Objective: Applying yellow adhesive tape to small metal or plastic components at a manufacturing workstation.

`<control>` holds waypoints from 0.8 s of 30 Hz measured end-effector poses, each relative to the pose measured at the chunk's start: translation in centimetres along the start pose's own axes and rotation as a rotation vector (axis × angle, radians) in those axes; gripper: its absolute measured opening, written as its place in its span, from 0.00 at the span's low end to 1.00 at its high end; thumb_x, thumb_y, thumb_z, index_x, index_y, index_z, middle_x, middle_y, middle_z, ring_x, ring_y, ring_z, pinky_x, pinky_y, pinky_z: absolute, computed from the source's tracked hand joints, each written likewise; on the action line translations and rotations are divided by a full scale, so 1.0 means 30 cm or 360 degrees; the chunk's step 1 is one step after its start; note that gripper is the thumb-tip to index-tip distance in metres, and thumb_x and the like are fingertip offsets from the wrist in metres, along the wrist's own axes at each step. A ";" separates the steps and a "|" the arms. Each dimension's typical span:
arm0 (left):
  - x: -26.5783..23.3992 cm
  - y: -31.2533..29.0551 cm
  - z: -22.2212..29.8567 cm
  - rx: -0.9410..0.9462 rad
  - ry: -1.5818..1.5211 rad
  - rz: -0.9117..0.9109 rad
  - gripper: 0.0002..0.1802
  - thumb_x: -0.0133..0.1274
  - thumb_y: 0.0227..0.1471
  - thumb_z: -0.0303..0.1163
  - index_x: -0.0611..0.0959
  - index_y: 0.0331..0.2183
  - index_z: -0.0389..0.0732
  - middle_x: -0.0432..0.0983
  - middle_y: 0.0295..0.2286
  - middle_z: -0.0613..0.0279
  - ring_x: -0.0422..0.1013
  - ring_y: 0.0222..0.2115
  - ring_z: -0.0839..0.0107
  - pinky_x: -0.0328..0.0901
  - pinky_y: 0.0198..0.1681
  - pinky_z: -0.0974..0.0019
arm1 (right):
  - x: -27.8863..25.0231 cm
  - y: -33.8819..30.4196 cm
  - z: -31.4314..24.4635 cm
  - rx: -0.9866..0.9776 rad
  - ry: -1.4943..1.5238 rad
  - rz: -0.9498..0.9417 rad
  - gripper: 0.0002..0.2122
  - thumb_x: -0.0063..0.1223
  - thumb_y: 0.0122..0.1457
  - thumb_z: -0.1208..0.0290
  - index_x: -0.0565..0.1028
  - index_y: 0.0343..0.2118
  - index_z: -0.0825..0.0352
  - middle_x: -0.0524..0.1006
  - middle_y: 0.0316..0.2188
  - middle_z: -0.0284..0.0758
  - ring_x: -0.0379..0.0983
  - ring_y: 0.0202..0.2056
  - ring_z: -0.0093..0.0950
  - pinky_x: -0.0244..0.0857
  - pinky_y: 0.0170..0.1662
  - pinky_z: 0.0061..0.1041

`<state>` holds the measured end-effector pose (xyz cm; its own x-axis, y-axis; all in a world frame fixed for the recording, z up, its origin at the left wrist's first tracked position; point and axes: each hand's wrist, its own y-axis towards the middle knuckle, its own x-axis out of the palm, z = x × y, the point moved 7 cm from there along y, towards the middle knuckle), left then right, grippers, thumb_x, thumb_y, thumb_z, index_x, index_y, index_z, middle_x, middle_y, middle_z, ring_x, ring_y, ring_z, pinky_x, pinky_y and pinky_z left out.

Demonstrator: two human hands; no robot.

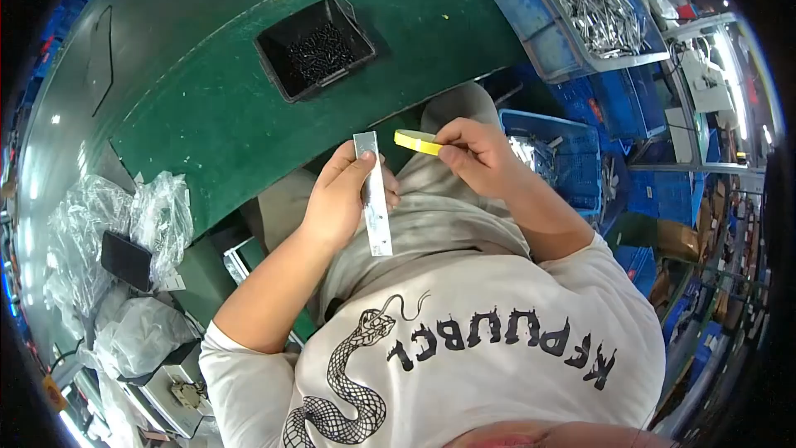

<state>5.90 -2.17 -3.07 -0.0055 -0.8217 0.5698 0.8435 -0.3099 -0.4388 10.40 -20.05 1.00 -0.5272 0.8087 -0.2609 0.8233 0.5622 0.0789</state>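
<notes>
My left hand [340,187] is closed around a long, flat silver metal bar [376,207], its thumb lying on the bar's face near the upper end. The bar stands nearly lengthwise over my lap, with small holes or marks toward its lower end. To the right, my right hand [478,153] pinches a narrow roll of yellow tape [419,143] between thumb and fingers. A gap separates the roll from the bar. Whether a tape end hangs loose is too small to tell.
A black bin [315,50] of small dark parts sits on the green table [207,108]. Upper right, a blue crate [539,25] holds many thin metal pieces; another blue crate [572,129] stands below it. Clear plastic bags [157,216] and a dark phone-like slab [127,260] lie at left.
</notes>
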 end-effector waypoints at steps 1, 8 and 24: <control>0.000 -0.009 0.007 0.0013 0.0097 0.0023 0.11 0.40 0.66 0.37 0.70 0.40 0.39 0.75 0.25 0.55 0.74 0.22 0.67 0.70 0.28 0.66 | 0.010 0.003 -0.014 -0.0040 -0.0011 -0.0008 0.09 0.52 0.65 0.69 0.73 0.41 0.71 0.72 0.22 0.27 0.65 0.22 0.12 0.58 0.25 0.14; 0.024 -0.016 -0.004 0.0255 0.0477 -0.0004 0.12 0.37 0.68 0.36 0.70 0.39 0.38 0.73 0.22 0.60 0.68 0.19 0.75 0.64 0.23 0.72 | 0.040 0.005 -0.047 -0.0098 -0.0110 -0.0087 0.09 0.51 0.65 0.70 0.73 0.40 0.72 0.70 0.21 0.25 0.62 0.21 0.12 0.55 0.23 0.14; 0.018 -0.019 0.013 0.0315 0.0589 0.0083 0.10 0.40 0.67 0.35 0.71 0.38 0.38 0.71 0.21 0.65 0.65 0.18 0.80 0.61 0.22 0.75 | 0.059 0.012 -0.028 -0.0088 -0.0018 -0.0048 0.10 0.50 0.66 0.69 0.72 0.40 0.72 0.70 0.21 0.26 0.62 0.21 0.13 0.55 0.24 0.14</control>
<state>5.63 -2.26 -2.24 -0.1220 -0.9615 0.2463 0.9345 -0.1949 -0.2979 9.58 -18.26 1.36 -0.5489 0.7894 -0.2749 0.7939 0.5952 0.1241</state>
